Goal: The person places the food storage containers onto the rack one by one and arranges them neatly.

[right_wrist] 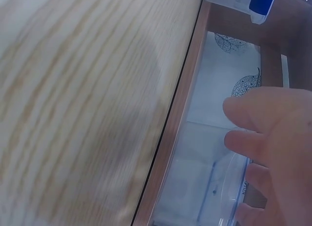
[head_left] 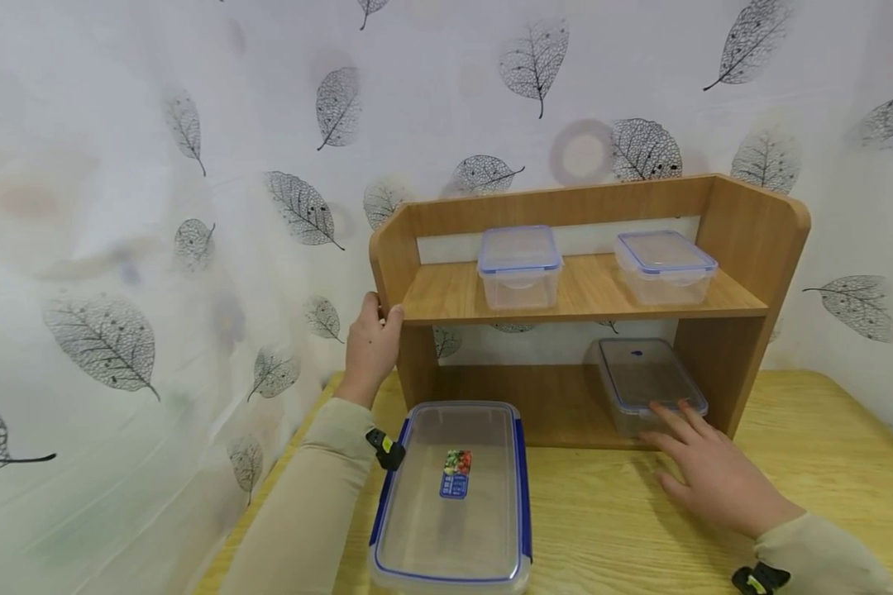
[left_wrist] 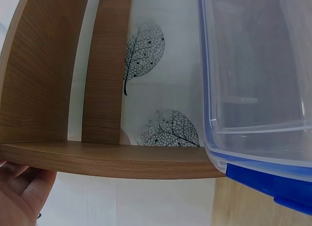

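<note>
My left hand (head_left: 372, 347) touches the outer left side of a two-tier wooden desk shelf (head_left: 446, 302); the left wrist view shows fingers (left_wrist: 36, 187) against the outside of the panel. Just right of that forearm, a large clear food container (head_left: 484, 512) with blue side clips stands in front of the shelf. On the lower tier at the right sits a flatter lidded container (head_left: 647, 372). My right hand (head_left: 714, 471) reaches to its front edge with spread fingers, the tips overlapping its lid edge in the head view. The right wrist view shows no grip around it.
On the upper tier stand two small clear containers with blue-rimmed lids, one near the middle (head_left: 521, 268) and one at the right (head_left: 666, 268). The shelf is on a yellow wood-grain table (head_left: 595, 512). A leaf-patterned curtain (head_left: 245, 207) hangs behind and to the left.
</note>
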The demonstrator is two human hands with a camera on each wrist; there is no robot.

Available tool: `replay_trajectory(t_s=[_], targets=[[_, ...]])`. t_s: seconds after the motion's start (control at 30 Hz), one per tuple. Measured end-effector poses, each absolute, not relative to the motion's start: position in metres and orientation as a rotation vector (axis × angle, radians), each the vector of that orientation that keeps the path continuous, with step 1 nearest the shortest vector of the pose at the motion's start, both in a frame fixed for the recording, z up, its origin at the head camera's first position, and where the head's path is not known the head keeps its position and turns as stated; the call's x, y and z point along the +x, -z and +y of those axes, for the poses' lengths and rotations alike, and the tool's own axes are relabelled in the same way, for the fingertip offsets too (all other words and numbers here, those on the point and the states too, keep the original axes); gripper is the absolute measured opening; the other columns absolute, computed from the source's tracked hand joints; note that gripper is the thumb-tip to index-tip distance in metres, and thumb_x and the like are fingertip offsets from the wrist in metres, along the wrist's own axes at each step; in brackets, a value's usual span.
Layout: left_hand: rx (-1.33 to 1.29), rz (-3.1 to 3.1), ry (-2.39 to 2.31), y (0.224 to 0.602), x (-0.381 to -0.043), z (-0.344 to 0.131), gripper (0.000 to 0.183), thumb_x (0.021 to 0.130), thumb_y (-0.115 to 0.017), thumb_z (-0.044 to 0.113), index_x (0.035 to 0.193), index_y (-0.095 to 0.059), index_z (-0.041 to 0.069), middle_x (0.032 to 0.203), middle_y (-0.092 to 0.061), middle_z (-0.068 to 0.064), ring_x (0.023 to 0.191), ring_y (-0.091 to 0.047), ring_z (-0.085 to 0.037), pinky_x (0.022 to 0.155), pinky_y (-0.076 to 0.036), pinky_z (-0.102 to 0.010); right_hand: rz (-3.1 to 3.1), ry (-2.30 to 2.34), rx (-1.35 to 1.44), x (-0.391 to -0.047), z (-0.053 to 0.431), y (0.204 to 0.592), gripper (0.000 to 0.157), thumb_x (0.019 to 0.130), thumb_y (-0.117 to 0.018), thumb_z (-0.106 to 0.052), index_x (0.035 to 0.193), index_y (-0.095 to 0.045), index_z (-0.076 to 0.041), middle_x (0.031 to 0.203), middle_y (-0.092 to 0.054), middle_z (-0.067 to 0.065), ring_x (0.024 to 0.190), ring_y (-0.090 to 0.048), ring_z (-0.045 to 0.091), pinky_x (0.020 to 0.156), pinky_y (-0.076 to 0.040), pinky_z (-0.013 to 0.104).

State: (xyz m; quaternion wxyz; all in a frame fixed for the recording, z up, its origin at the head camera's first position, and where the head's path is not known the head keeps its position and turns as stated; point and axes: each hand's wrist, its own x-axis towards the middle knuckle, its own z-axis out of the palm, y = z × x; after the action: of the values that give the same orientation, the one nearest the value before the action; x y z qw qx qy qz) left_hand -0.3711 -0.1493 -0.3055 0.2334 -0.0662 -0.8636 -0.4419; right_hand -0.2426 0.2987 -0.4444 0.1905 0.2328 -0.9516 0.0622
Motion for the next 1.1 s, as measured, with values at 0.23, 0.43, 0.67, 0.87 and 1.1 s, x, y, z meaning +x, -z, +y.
replay_trajectory(t_s=[0.23,0.43,0.67,0.87,1.1], targets=[[-0.181,-2.384,1.208,0.306,-0.372,-0.150,0.043,0.106,-0.043,0.042,0.136,-0.046,0.011,0.135,-0.060,-0.020,0.120,-0.061,-0.037,0.095,-0.054,-0.055,-2.687,-0.220,0.658,-0.243,0.300,0.444,0.048,0.088,-0.078,-0.031,0.132,-0.066,-0.014,0.154,-0.041,0.023,0.135,-0.033,0.059,0.100,-0.035,0.076],[-0.179,-2.387,1.209,0.307,-0.371,-0.149,0.042,0.106,-0.043,0.042,0.135,-0.046,0.012,0.135,-0.060,-0.020,0.120,-0.061,-0.037,0.095,-0.054,-0.055,-2.662,-0.266,0.659,-0.242,0.302,0.440,0.055,0.086,-0.080,-0.029,0.136,-0.063,-0.012,0.152,-0.041,0.023,0.135,-0.034,0.056,0.099,-0.035,0.076],[-0.178,-2.376,1.203,0.306,-0.371,-0.149,0.041,0.106,-0.044,0.043,0.134,-0.047,0.012,0.133,-0.061,-0.019,0.118,-0.062,-0.037,0.093,-0.054,-0.055,-2.631,-0.352,0.659,-0.238,0.296,0.437,0.057,0.086,-0.081,-0.027,0.136,-0.061,-0.010,0.150,-0.042,0.025,0.136,-0.034,0.055,0.101,-0.035,0.074],[-0.172,-2.382,1.211,0.306,-0.371,-0.150,0.043,0.106,-0.043,0.043,0.136,-0.046,0.013,0.134,-0.060,-0.019,0.118,-0.061,-0.037,0.094,-0.054,-0.056,-2.641,-0.430,0.642,-0.230,0.284,0.435,0.057,0.087,-0.081,-0.028,0.137,-0.061,-0.011,0.149,-0.043,0.022,0.136,-0.036,0.052,0.098,-0.040,0.073],[-0.167,-2.389,1.205,0.307,-0.373,-0.150,0.045,0.106,-0.043,0.043,0.138,-0.044,0.011,0.137,-0.058,-0.020,0.120,-0.061,-0.037,0.095,-0.053,-0.056,-2.692,-0.579,0.615,-0.220,0.272,0.431,0.057,0.093,-0.074,-0.032,0.142,-0.055,-0.011,0.151,-0.040,0.024,0.133,-0.040,0.049,0.096,-0.042,0.072]])
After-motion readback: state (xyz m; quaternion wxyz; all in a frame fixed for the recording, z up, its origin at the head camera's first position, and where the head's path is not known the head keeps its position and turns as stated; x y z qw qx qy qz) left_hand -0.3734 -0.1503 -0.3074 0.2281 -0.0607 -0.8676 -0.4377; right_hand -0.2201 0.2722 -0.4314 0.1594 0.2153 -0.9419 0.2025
